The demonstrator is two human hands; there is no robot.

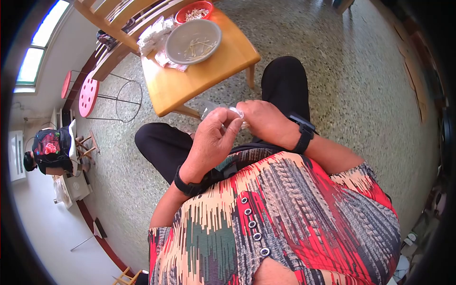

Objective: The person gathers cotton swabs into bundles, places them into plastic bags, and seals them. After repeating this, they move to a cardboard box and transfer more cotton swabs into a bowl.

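Note:
My left hand (214,137) is closed, with thumb and fingers pinching a small clear plastic bag (209,110). Close beside it, my right hand (266,119) grips the bunched end of the same bag. Whether anything lies inside the bag is hard to make out. Both hands are above my lap, between my knees. On the wooden chair (209,78) ahead stands a grey bowl (178,40) with several thin cotton swabs (198,47) in it. Behind it a red bowl (179,18) holds a heap of similar swabs. White plastic packets (154,35) are piled at the grey bowl's left.
A round red stool (89,94) with a wire base stands left of the chair on the speckled floor (342,71). Farther left, another person (50,149) in dark patterned clothing is by a table. Cardboard (403,57) lies along the right side.

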